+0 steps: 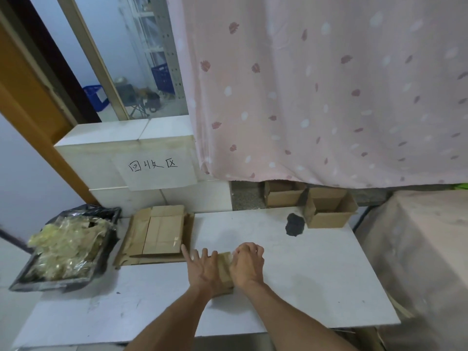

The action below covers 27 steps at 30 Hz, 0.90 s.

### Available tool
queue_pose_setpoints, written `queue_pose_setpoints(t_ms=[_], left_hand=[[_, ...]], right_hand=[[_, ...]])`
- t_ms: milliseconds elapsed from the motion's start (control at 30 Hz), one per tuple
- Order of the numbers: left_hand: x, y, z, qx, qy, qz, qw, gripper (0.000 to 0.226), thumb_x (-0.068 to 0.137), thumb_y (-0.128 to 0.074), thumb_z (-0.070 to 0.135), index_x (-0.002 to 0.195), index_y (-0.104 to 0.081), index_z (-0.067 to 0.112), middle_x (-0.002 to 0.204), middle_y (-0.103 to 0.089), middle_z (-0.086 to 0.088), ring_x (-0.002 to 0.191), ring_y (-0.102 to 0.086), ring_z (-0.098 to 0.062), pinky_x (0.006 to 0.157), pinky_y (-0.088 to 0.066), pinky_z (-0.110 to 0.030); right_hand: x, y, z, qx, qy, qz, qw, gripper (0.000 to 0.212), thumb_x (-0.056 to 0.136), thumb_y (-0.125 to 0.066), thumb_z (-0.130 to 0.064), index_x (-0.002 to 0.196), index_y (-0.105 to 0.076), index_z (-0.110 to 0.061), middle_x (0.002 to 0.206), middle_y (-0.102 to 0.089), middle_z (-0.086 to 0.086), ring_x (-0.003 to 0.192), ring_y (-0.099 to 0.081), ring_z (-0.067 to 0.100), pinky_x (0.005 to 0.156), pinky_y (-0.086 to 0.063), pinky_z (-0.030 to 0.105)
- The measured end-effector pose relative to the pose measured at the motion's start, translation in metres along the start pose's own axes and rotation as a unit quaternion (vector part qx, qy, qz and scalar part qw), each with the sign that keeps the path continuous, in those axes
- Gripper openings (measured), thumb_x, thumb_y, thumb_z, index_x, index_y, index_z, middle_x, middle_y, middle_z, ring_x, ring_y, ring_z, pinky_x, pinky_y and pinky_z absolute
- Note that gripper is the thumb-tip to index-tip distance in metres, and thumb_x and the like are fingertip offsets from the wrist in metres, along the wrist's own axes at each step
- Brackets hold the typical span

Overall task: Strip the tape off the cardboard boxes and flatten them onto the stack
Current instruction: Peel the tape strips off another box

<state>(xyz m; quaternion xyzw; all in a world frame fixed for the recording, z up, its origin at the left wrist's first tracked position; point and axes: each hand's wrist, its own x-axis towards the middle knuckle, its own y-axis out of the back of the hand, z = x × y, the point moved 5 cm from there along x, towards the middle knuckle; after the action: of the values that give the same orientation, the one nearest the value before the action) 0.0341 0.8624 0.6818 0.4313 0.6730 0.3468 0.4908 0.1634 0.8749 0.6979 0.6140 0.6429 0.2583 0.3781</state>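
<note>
A small taped cardboard box (224, 268) lies on the white table (316, 274), mostly covered by both hands. My left hand (203, 271) lies over its left side with fingers spread and fairly straight, pressing it down. My right hand (247, 266) is curled over the box's right top edge, fingertips bent onto it. To the left, a stack of flattened boxes (159, 233) rests at the table's far left corner. Two open boxes (329, 211) (282, 196) stand at the far right.
A black-lined tray full of crumpled clear tape (67, 245) sits left of the table. A dark rag or stain (295, 224) marks the table near the open box. A pink curtain (329, 97) hangs behind; a covered surface (417, 249) stands right.
</note>
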Motion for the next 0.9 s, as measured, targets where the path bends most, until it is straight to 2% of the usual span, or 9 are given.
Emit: queue_pose_setpoints(t_ms=[67,167,300,400,467,567,700,800,900], left_hand=[[-0.002,-0.005,0.01,0.016,-0.006,0.0,1.0,0.078,0.075,-0.054,0.071,0.14,-0.035,0.031,0.138,-0.046,-0.002,0.138,-0.031,-0.036,0.101,0.024,-0.074],[-0.007,-0.017,0.025,0.004,-0.024,-0.013,1.0,0.079,0.075,-0.054,0.069,0.142,-0.035,0.031,0.14,-0.044,-0.003,0.141,-0.026,-0.036,0.104,0.019,-0.073],[-0.005,-0.034,0.033,-0.018,-0.027,-0.008,0.999,0.099,0.07,-0.06,0.065,0.152,-0.017,0.032,0.152,-0.032,0.001,0.15,-0.002,-0.037,0.103,0.022,-0.071],[-0.003,-0.041,0.033,-0.065,-0.027,0.005,0.998,0.09,0.076,-0.051,0.073,0.151,-0.019,0.035,0.16,-0.023,0.003,0.152,0.006,-0.034,0.106,0.021,-0.07],[-0.007,-0.045,0.028,-0.098,-0.01,0.002,0.995,0.083,0.077,-0.048,0.078,0.148,-0.028,0.04,0.16,-0.024,0.006,0.152,0.004,-0.032,0.104,0.025,-0.069],[-0.009,-0.056,0.017,-0.126,-0.002,-0.002,0.992,0.081,0.073,-0.06,0.07,0.144,-0.035,0.04,0.156,-0.03,0.01,0.153,-0.002,-0.028,0.108,0.022,-0.068],[-0.011,-0.065,0.0,-0.202,0.01,0.014,0.979,0.07,0.077,-0.061,0.065,0.136,-0.043,0.032,0.151,-0.037,0.011,0.153,-0.008,-0.023,0.114,0.017,-0.06],[-0.008,-0.068,-0.007,-0.31,0.018,0.061,0.949,0.055,0.086,-0.067,0.045,0.131,-0.043,0.025,0.148,-0.04,0.005,0.15,-0.018,-0.023,0.122,0.006,-0.049],[-0.011,-0.06,-0.009,-0.475,0.012,0.086,0.876,0.052,0.077,-0.055,0.06,0.112,-0.054,0.022,0.12,-0.055,0.005,0.121,-0.045,-0.014,0.117,-0.018,-0.041]], right_hand=[[0.001,-0.001,0.003,0.009,-0.001,-0.024,1.0,0.018,0.095,-0.046,-0.021,0.1,-0.063,-0.024,0.125,-0.048,-0.002,0.126,-0.032,0.022,0.104,-0.037,0.031],[0.004,0.0,-0.006,0.024,0.023,-0.041,0.999,0.017,0.095,-0.045,-0.022,0.089,-0.06,-0.028,0.126,-0.046,-0.002,0.124,-0.031,0.022,0.1,-0.036,0.028],[0.02,0.007,-0.015,0.034,0.025,-0.038,0.998,0.029,0.1,-0.039,-0.021,0.103,-0.068,-0.023,0.128,-0.047,-0.003,0.124,-0.033,0.022,0.098,-0.036,0.029],[0.034,0.008,-0.002,0.003,-0.002,-0.058,0.998,0.03,0.1,-0.041,-0.018,0.107,-0.07,-0.02,0.127,-0.05,0.003,0.12,-0.037,0.025,0.096,-0.04,0.032],[0.033,0.001,0.009,-0.016,-0.022,-0.073,0.997,0.03,0.099,-0.042,-0.017,0.108,-0.07,-0.02,0.125,-0.053,0.004,0.118,-0.04,0.025,0.095,-0.043,0.033],[0.024,-0.019,0.022,-0.007,-0.057,-0.097,0.994,0.029,0.099,-0.041,-0.019,0.104,-0.069,-0.022,0.122,-0.056,0.002,0.115,-0.044,0.025,0.091,-0.045,0.033],[0.02,-0.03,0.037,0.069,-0.132,-0.089,0.985,0.014,0.096,-0.042,-0.014,0.093,-0.05,-0.026,0.111,-0.059,-0.001,0.11,-0.05,0.025,0.09,-0.046,0.037],[0.02,-0.04,0.048,0.09,-0.15,-0.112,0.978,0.017,0.099,-0.041,-0.015,0.111,-0.05,-0.023,0.117,-0.061,0.001,0.113,-0.055,0.026,0.094,-0.046,0.037],[0.019,-0.054,0.045,0.098,-0.116,-0.148,0.977,0.039,0.099,-0.042,-0.013,0.138,-0.044,-0.021,0.14,-0.053,0.001,0.126,-0.051,0.023,0.104,-0.043,0.035]])
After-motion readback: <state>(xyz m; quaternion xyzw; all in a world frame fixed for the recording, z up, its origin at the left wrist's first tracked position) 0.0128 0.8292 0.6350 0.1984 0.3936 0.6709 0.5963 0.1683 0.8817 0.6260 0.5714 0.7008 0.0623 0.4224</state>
